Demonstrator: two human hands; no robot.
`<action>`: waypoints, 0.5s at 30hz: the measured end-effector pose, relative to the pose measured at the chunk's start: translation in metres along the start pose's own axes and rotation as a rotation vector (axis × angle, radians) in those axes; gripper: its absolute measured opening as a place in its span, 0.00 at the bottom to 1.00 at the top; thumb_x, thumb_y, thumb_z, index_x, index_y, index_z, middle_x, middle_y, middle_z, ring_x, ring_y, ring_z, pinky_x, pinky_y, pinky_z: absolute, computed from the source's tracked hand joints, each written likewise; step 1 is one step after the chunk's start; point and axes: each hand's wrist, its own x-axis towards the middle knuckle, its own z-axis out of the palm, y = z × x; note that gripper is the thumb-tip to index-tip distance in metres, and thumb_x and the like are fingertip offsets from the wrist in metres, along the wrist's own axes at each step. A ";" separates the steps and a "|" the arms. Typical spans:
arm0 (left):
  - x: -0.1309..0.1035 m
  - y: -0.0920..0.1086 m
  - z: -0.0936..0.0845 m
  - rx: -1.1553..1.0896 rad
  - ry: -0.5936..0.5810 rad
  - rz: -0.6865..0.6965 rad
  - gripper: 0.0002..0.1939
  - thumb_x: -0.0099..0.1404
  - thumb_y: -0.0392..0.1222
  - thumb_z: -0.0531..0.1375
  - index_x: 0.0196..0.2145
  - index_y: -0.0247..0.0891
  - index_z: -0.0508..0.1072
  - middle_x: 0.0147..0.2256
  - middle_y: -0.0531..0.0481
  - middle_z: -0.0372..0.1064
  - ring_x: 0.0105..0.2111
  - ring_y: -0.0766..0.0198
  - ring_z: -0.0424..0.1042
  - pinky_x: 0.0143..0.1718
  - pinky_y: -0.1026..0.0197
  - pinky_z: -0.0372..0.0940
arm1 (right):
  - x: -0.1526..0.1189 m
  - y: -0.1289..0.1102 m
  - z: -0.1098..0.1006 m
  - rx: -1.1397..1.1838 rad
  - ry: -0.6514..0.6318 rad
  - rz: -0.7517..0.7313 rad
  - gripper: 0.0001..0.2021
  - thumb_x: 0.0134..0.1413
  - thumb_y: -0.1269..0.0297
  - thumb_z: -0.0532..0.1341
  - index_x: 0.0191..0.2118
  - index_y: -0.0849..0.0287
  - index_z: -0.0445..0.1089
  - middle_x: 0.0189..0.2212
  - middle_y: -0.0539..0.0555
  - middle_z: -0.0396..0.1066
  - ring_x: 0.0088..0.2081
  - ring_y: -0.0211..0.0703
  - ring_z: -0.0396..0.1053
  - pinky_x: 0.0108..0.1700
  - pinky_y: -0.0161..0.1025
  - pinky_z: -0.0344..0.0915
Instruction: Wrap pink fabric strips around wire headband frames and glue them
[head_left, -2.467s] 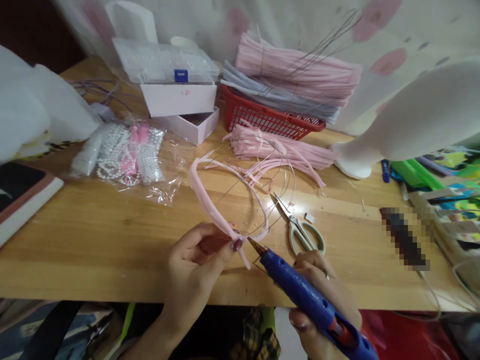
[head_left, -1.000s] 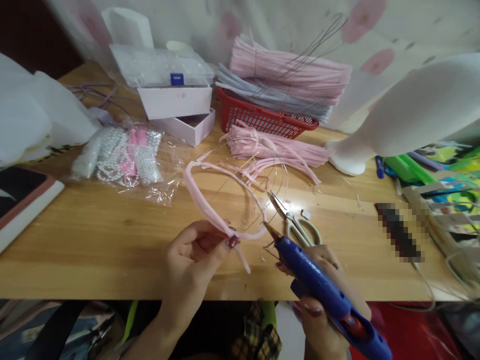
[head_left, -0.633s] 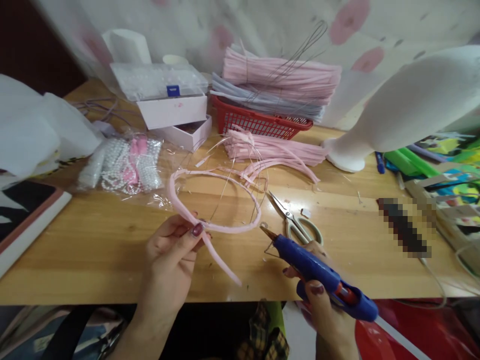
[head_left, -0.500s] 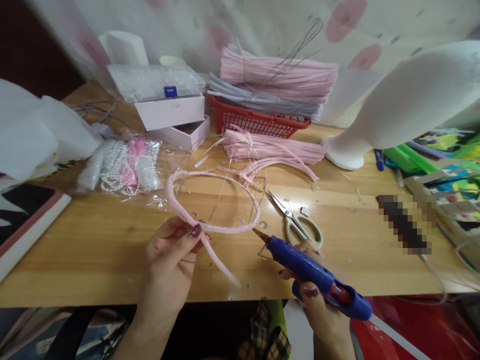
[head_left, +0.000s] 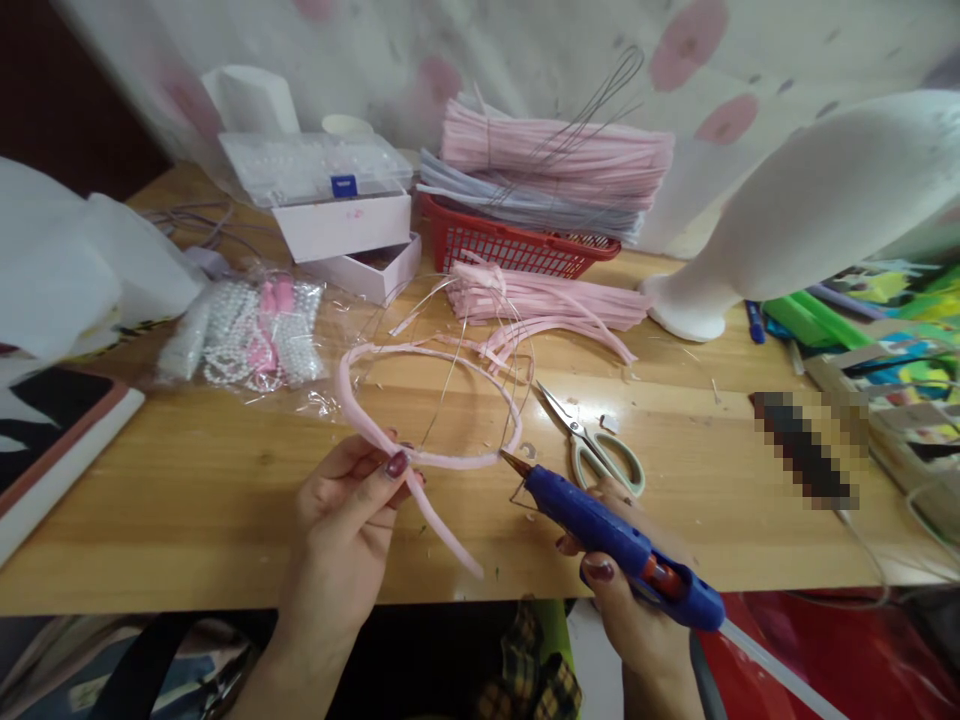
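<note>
My left hand (head_left: pixel 349 525) pinches a pink-wrapped wire ring (head_left: pixel 349 390) at its near side, where a loose tail of pink strip (head_left: pixel 446 535) hangs down to the right. Thin bare wires rise from the ring's far part. In my right hand (head_left: pixel 637 610) is a blue hot glue gun (head_left: pixel 589 515), with a clear glue stick (head_left: pixel 780 665) poking out of its back end. The gun's nozzle lies right at the near right edge of the ring; whether it touches, I cannot tell. Just beyond the gun, scissors (head_left: pixel 576 428) with pale handles rest on the table.
Pink strips (head_left: pixel 555 295) lie bundled before a red basket (head_left: pixel 517 250) stacked with more strips. Bagged pearl strings (head_left: pixel 262 330) and white boxes (head_left: pixel 341 225) are on the left. At right stand a white mannequin form (head_left: pixel 787 200) and a tray of colourful scraps (head_left: pixel 892 350).
My right hand has brought the glue gun slightly left, its nozzle now closer to the ring. The ring and my left hand have shifted a little to the right.
</note>
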 end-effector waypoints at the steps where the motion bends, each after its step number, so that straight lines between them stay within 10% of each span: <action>1: 0.000 0.000 -0.002 -0.002 -0.005 0.004 0.13 0.46 0.37 0.78 0.31 0.42 0.84 0.28 0.55 0.81 0.25 0.73 0.78 0.30 0.77 0.74 | 0.000 0.000 0.000 0.003 0.001 0.002 0.25 0.63 0.40 0.57 0.24 0.55 0.68 0.19 0.50 0.63 0.24 0.42 0.64 0.24 0.39 0.58; 15: 0.001 0.000 -0.003 0.020 0.032 0.006 0.12 0.46 0.37 0.77 0.30 0.40 0.82 0.27 0.55 0.79 0.24 0.71 0.76 0.31 0.70 0.75 | -0.005 0.005 0.001 0.068 -0.017 0.066 0.24 0.62 0.41 0.57 0.24 0.55 0.68 0.23 0.51 0.64 0.26 0.44 0.64 0.26 0.41 0.57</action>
